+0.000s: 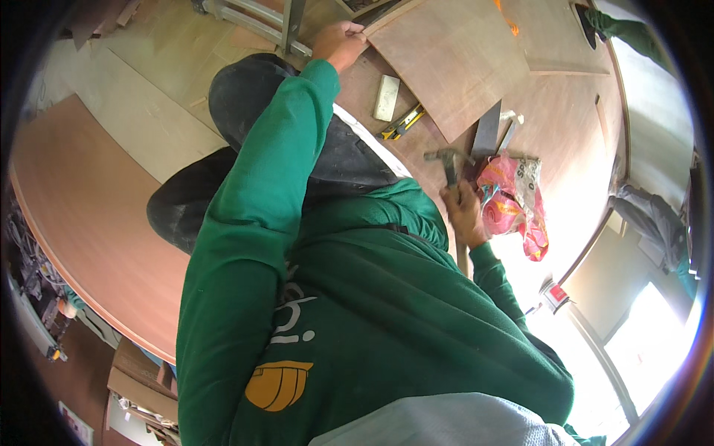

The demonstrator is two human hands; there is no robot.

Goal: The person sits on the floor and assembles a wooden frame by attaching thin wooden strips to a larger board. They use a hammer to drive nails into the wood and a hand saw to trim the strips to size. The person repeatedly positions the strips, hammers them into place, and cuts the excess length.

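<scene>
My left hand (341, 41) reaches far forward in a green sleeve and rests its fingers on the near corner of a brown plywood panel (454, 63). My right hand (462, 212) is closed around the handle of a hammer (445, 160), whose metal head points left over the wooden floor. A pink plastic bag (515, 207) lies just right of that hand. A yellow utility knife (402, 123) and a pale rectangular block (386, 97) lie between my two hands. My dark-trousered knees (245, 97) fill the middle.
A grey metal blade (487, 130) lies beside the hammer. A second plywood sheet (554, 37) is at the top right, with another person's green sleeve (632, 33) beyond it. A large curved brown board (82, 215) is at left. Metal ladder legs (260, 18) stand at the top.
</scene>
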